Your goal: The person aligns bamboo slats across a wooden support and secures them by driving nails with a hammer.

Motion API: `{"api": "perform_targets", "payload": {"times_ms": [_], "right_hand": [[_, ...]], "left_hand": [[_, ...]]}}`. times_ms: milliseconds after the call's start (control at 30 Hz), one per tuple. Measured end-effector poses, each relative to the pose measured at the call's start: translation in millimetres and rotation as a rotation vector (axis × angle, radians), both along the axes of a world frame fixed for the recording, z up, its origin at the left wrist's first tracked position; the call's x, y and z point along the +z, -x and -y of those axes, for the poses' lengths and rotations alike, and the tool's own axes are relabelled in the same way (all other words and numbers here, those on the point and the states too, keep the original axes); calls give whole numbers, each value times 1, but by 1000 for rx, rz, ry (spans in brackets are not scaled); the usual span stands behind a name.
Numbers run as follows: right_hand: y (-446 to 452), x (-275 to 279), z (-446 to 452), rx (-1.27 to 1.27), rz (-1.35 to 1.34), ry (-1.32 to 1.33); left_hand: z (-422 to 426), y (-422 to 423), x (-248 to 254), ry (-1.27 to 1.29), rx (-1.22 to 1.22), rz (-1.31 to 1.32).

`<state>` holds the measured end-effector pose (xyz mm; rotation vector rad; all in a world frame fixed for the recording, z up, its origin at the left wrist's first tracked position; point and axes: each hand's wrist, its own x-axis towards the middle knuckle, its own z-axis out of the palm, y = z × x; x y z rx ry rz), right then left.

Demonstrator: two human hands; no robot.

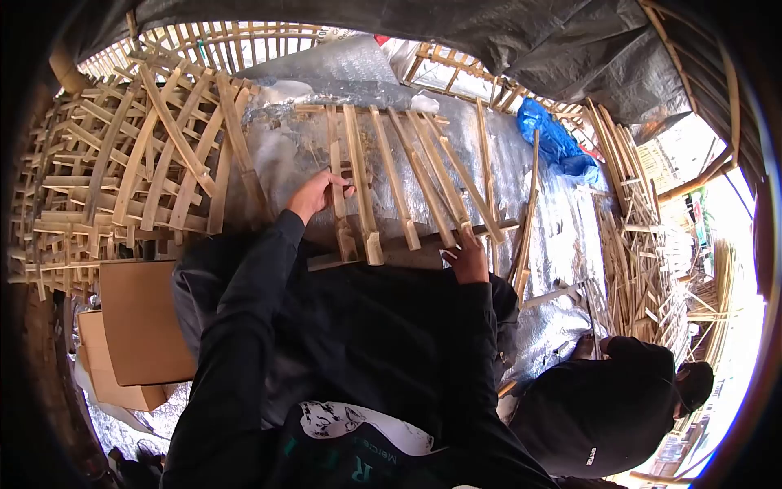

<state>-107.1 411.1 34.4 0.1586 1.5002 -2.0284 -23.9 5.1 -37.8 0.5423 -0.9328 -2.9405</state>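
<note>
Several bamboo slats point(393, 179) lie side by side in front of me, spread like a fan across two crosspieces. The far crosspiece point(309, 108) runs under their upper ends, and the near crosspiece point(327, 262) lies under their lower ends by my lap. My left hand point(314, 196) is closed around the leftmost slat point(334, 155), thumb and fingertips on its sides. At the near end of another slat point(440, 179), toward the right, my right hand point(468, 259) pinches with its fingers. The palm side of that hand is hidden.
Woven bamboo lattice panels point(122, 163) are stacked at left, above cardboard boxes point(147, 322). A blue plastic sheet point(558, 143) and bundled bamboo strips point(635, 253) lie at right. Another person point(603, 407) in dark clothes sits at lower right. Silvery sheeting point(562, 244) covers the floor.
</note>
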Motion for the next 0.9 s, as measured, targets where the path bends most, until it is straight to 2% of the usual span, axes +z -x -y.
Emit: {"api": "perform_targets", "payload": {"times_ms": [33, 133, 233, 300, 367, 433, 500, 600, 667, 767, 900], "right_hand": [[-3, 0, 4, -44, 1, -74], [-10, 10, 11, -20, 22, -14], [-15, 6, 10, -3, 37, 69], [-13, -2, 10, -127, -17, 72], [-7, -7, 4, -124, 4, 120], [-13, 6, 8, -181, 38, 216], [-11, 4, 9, -253, 42, 255], [-5, -5, 7, -197, 59, 277], [-4, -14, 9, -166, 74, 293], [-6, -18, 3, -131, 125, 286], [-8, -11, -13, -130, 243, 282]], "left_hand": [[6, 5, -5, 3, -1, -2], [21, 14, -14, 65, -57, 98], [24, 16, -30, 27, 22, 59], [27, 14, -41, 29, 106, -82], [18, 13, 2, -57, 65, -41], [17, 16, 11, -19, 93, 44], [21, 23, 5, -49, 21, -37], [15, 26, 10, 133, 58, -58], [15, 22, 10, 303, 87, 62], [24, 17, -9, 184, 12, 2], [14, 9, 7, 288, 69, 154]]}}
